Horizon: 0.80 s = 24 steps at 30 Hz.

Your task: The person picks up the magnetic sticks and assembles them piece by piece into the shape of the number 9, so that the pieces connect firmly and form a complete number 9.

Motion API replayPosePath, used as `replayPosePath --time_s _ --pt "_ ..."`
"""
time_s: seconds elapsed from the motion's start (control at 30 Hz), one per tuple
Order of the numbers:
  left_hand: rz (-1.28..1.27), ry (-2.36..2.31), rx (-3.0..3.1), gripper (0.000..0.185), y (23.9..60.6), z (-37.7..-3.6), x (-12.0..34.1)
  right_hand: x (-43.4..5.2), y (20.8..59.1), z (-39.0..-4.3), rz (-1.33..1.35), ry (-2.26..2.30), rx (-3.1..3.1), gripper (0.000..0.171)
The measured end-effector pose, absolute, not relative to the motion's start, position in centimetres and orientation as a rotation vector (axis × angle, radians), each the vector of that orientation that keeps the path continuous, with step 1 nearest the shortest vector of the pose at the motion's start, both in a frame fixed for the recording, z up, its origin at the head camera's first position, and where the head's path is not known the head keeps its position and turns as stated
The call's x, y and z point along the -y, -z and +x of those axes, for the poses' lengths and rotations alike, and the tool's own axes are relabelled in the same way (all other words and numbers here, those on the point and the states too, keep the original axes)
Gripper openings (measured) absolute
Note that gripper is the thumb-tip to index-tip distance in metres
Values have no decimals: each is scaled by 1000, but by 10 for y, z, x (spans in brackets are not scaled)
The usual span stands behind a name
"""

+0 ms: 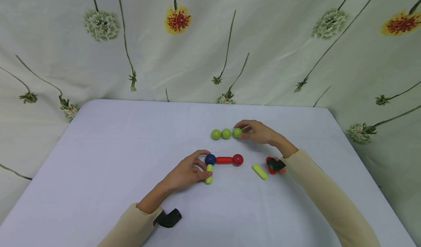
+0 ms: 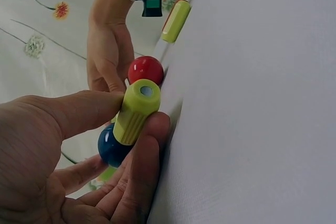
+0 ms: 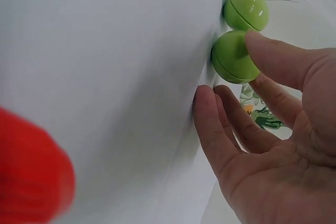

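The table (image 1: 98,166) has a pale cloth on it and a flowered curtain (image 1: 210,38) hangs behind & on both sides. The things sit right of the centre.

Around the hands: a red ball (image 1: 238,159) is joined by a red rod (image 1: 224,160) to a blue ball (image 1: 210,159). From the blue ball a yellow-green rod (image 1: 209,174) goes toward the person. The left hand (image 1: 185,174) pinches this rod betw. thumb and fingers, the fingers are curled around it; the wrist view shows the rod's grey end cap facing the camera. A black wrist camera (image 1: 168,218) sits at the left sleeve.

Farther back is a row of green balls, touching each other. The right hand (image 1: 258,132) has the nearest one, the right green ball (image 1: 237,132), betw. thumb tip and fingers, fingers bent lightly around it. The other two, the middle green ball (image 1: 226,133) and the left green ball (image 1: 216,134), lie free beside it.

Under the right forearm lies a loose yellow-green rod (image 1: 260,171), and just beside it a red piece (image 1: 270,168) partly hidden by the right wrist camera (image 1: 275,163), so its shape I cannot tell.

Count: 3 green balls, 1 red ball, 1 blue ball, 2 yellow-green rods, 1 red rod, plus the hidden red piece.

Room: the left half of the table and the strip at the near edge are bare cloth. Betw. the green row and the ball-rod line there is a narrow free band. The far edge is near behind the green balls.
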<state>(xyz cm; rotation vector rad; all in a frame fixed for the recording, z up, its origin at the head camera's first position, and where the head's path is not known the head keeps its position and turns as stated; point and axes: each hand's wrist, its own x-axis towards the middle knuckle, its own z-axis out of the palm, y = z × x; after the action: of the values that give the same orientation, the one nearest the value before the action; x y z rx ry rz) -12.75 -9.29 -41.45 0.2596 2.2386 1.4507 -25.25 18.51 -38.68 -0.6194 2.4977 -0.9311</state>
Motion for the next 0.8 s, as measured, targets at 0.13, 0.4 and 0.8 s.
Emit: replayPosePath --time_s 0.13,0.4,0.8 --pt "261 -1445 -2236 63 415 -128 93 -183 386 -251 -621 913 -2524 40" --pt "270 -1462 -2216 65 417 -129 94 -179 386 -249 -692 868 -2596 35" --pt "253 -1471 -2212 65 416 -128 94 -194 384 -243 -586 870 -2663 35"
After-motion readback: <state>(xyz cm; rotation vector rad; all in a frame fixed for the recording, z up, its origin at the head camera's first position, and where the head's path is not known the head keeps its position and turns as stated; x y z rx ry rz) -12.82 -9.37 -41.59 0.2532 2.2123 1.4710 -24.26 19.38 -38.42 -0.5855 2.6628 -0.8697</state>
